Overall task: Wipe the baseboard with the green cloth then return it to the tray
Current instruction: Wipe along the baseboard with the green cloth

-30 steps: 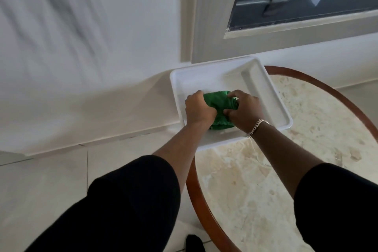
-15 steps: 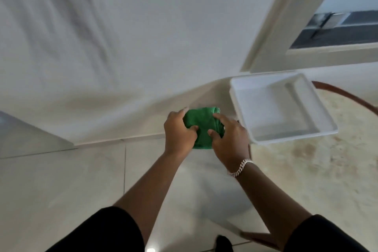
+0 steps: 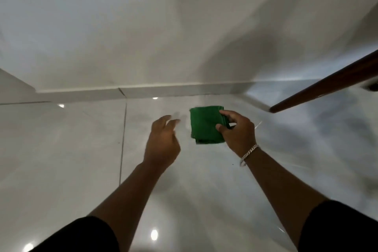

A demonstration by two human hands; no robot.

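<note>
My right hand (image 3: pixel 238 132) holds the folded green cloth (image 3: pixel 203 124) by its right edge, above the glossy floor and a little in front of the wall. The white baseboard (image 3: pixel 143 92) runs along the foot of the wall, beyond the cloth. My left hand (image 3: pixel 162 139) hovers to the left of the cloth with its fingers spread and nothing in it. The tray is out of view.
A dark wooden table edge (image 3: pixel 327 84) juts in from the right, above floor level. Pale glossy floor tiles (image 3: pixel 61 149) with a grout line (image 3: pixel 123 139) spread below. The white wall (image 3: pixel 143 26) fills the upper half.
The cloth has come out of the tray and down toward the floor. My left hand has let go of it. The view has dropped, and the tray has left the frame.
</note>
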